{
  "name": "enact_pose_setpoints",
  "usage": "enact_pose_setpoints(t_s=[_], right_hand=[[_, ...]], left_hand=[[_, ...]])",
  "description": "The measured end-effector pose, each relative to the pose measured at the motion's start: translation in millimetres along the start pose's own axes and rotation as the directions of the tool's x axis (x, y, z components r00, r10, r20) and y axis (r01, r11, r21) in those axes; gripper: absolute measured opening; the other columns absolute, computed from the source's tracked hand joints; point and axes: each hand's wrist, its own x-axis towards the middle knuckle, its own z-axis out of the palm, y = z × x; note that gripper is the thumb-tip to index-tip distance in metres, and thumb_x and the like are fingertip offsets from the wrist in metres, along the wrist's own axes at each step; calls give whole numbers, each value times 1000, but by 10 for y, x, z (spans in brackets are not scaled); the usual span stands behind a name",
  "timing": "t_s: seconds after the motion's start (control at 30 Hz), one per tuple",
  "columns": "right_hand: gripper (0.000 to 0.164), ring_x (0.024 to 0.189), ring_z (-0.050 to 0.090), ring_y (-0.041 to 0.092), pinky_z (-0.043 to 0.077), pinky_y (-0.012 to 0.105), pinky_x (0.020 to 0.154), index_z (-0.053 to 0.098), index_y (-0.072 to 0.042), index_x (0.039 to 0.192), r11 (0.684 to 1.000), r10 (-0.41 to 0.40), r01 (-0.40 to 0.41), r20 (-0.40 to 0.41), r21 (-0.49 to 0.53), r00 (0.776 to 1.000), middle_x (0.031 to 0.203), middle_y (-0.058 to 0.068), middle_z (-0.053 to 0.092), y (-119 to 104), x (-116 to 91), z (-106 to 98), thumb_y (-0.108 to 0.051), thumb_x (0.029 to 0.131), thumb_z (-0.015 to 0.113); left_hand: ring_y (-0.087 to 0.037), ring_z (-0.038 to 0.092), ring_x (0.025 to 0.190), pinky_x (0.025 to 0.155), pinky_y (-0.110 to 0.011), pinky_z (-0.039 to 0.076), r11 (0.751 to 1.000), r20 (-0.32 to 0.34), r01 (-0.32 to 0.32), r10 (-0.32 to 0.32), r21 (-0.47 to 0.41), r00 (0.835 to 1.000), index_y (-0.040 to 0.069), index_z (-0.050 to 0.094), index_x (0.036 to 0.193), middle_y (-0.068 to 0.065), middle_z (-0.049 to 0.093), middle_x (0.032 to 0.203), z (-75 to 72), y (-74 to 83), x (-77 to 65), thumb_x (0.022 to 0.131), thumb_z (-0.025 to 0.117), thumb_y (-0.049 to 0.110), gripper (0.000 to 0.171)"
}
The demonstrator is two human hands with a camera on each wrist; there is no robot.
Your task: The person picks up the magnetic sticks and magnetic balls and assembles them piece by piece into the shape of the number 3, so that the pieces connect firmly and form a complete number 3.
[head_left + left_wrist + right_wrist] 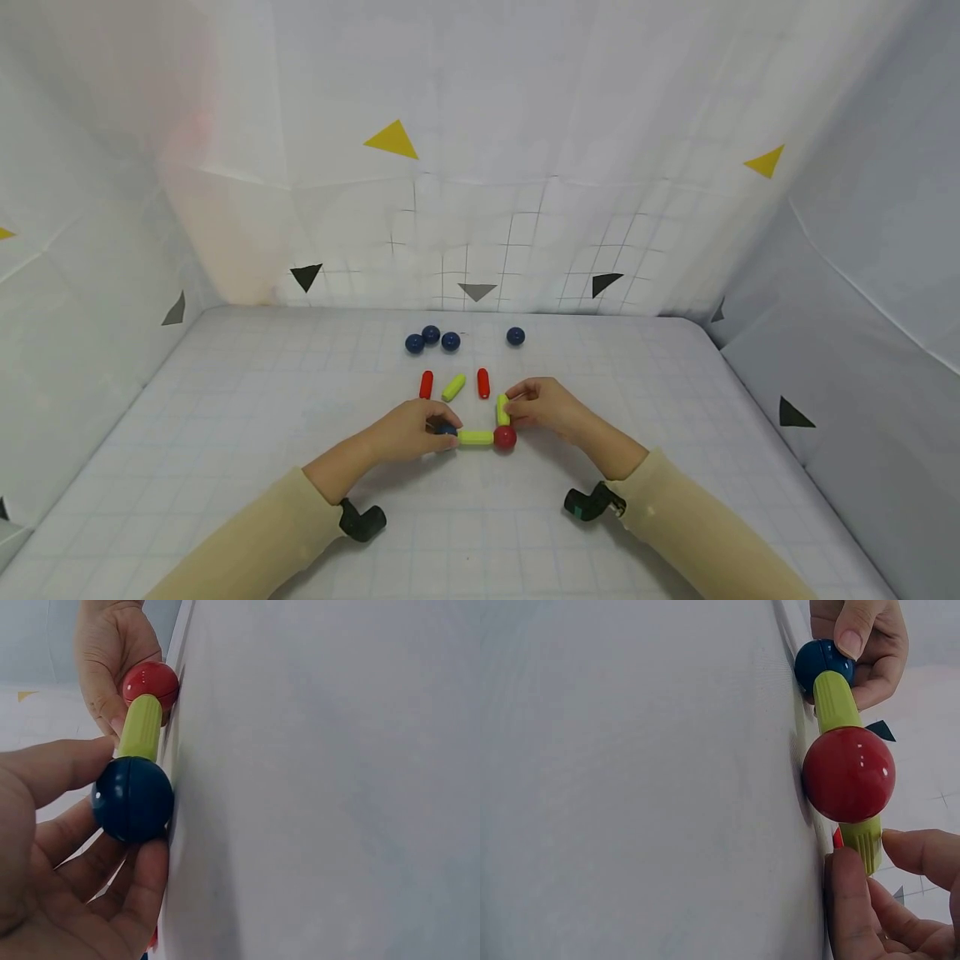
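My left hand (412,427) holds a dark blue ball (133,799) between thumb and fingers. From that ball a yellow-green rod (476,437) runs right to a red ball (505,437), end to end with both. A second yellow-green rod (502,409) meets the red ball's far side, making a corner. My right hand (546,405) pinches this second rod between thumb and fingers, as the right wrist view shows beside the red ball (849,774). The joined pieces lie low along the table surface.
Beyond the hands lie two red rods (483,383) and a loose yellow-green rod (453,387). Farther back, three dark blue balls (431,335) sit in a cluster, with another blue ball (515,336) to their right. White sheeting with triangle markers walls the table (480,533).
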Motion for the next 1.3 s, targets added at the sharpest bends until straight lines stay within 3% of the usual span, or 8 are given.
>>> enact_pose_setpoints(t_s=[0.57,1.0,1.3], right_hand=[[26,88,68,21,58,32,83,67,0,114,998,-16,15,-27,-62,1000,105,11,68,-66,-37,-54,-9,90,73],[31,89,68,22,58,33,84,61,8,123,995,-72,71,-10,-67,997,114,16,66,-189,24,-192,-6,96,65],[33,106,64,37,57,34,86,59,7,126,989,-111,108,-30,-97,993,121,23,63,-295,114,-303,-10,98,63]], left_hand=[[-13,60,98,90,-34,54,1000,-14,-4,4,-18,1000,19,71,110,8,66,105,0,-31,-8,92,74,24,18],[-13,58,94,86,-32,54,1000,-12,5,-5,-14,1000,21,71,108,9,66,103,12,-25,-9,92,75,23,17],[-13,58,93,86,-31,53,1000,-14,-3,3,-18,1000,20,72,108,9,66,102,25,-49,5,91,75,23,17]])
